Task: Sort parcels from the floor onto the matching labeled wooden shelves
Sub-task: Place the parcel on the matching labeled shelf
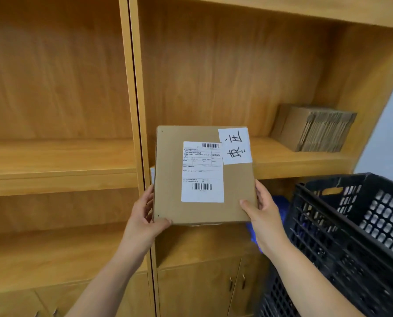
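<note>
Parcel held up before the wooden shelves

Shelving (282, 161) of light wood fills the view, its right bay holding a stack of flattened cartons (316, 130). A black plastic crate (351, 236) sits at lower right. In front of the middle shelf hangs a flat cardboard parcel (172, 175) with a printed shipping label (202, 172) and a handwritten white note (235, 145). The left hand (142, 216) pinches its lower left corner; the right hand (263, 211) clamps its lower right edge.
</note>
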A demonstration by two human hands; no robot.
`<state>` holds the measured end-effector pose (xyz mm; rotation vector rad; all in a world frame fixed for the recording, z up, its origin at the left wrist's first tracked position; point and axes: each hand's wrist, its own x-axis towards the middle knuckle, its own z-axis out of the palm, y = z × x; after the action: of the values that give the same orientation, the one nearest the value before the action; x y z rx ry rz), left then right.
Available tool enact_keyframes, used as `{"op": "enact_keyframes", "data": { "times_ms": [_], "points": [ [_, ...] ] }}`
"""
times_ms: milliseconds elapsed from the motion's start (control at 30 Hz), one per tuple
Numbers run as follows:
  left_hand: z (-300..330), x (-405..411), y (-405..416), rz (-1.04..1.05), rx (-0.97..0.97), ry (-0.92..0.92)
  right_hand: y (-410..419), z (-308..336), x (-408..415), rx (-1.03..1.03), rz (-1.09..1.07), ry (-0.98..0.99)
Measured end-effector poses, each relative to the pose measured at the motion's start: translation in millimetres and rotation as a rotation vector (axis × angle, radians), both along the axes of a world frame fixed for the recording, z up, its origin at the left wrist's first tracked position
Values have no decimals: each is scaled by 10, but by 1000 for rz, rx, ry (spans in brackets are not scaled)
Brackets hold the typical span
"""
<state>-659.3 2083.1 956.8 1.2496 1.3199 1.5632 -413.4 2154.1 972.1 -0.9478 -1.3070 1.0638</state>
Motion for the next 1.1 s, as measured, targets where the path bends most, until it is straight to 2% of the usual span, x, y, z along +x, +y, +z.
{"op": "enact_keyframes", "data": {
  "times_ms": [167, 467, 600, 667, 733, 833, 900, 1100],
  "points": [
    [100, 18, 382, 65, 37, 79, 460, 88, -116, 23, -9, -13],
    [303, 24, 895, 194, 68, 61, 1156, 326, -235, 70, 57, -61],
    [358, 36, 1015, 271, 80, 98, 1298, 368, -284, 205, 64, -165],
    [388, 46, 1075, 388, 141, 277, 1347, 387, -318, 319, 15, -266],
    [436, 52, 1141, 513, 269, 607, 1427, 406, -350, 434, -59, -361],
    [431, 36, 1257, 533, 382, 987, 1585, 442, -385, 590, -162, -478],
    [420, 40, 1302, 527, 362, 1085, 1665, 473, -389, 646, -160, -517],
    [532, 79, 1415, 618, 324, 1205, 1773, 448, -360, 853, -244, -733]
  ]
}}
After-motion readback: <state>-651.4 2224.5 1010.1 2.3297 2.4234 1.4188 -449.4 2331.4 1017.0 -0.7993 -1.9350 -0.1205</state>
